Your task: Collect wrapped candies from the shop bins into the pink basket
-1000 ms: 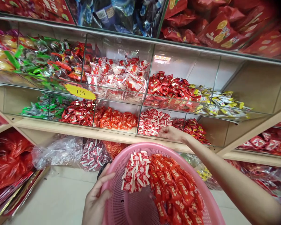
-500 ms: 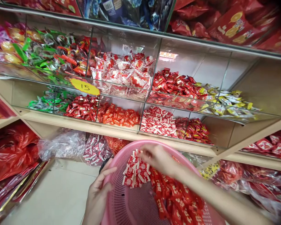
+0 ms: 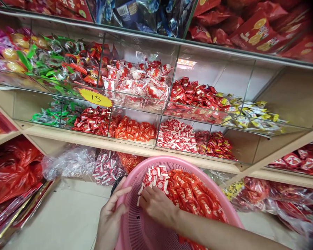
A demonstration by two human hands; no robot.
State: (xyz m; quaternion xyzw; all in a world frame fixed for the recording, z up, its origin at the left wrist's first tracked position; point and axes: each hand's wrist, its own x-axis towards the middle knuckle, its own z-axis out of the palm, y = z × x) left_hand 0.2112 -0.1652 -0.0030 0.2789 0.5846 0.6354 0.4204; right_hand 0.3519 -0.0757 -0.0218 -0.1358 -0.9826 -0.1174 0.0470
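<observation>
A round pink mesh basket (image 3: 132, 180) tilts toward me below the shelves. Its left rim is in the grip of my left hand (image 3: 110, 218), thumb on the near side. Inside the basket, my right hand (image 3: 159, 206) reaches down with curled fingers onto a small heap of red-and-white wrapped candies (image 3: 159, 173). The fingertips are partly hidden against that heap. Many red-orange wrapped candies (image 3: 195, 191) fill the basket's right side, and my right forearm crosses in front of some of them.
Glass-divided shelf compartments ahead hold piles of wrapped sweets, including red-and-white candies (image 3: 176, 137) and orange ones (image 3: 135, 129). A yellow price tag (image 3: 96, 98) hangs on the glass. Bagged sweets (image 3: 108, 168) lie under the bottom shelf; a red plastic bag (image 3: 13, 173) is at left.
My right hand has moved down and left from above the heap to its near side, uncovering more red-orange candies. My left hand stays on the rim.
</observation>
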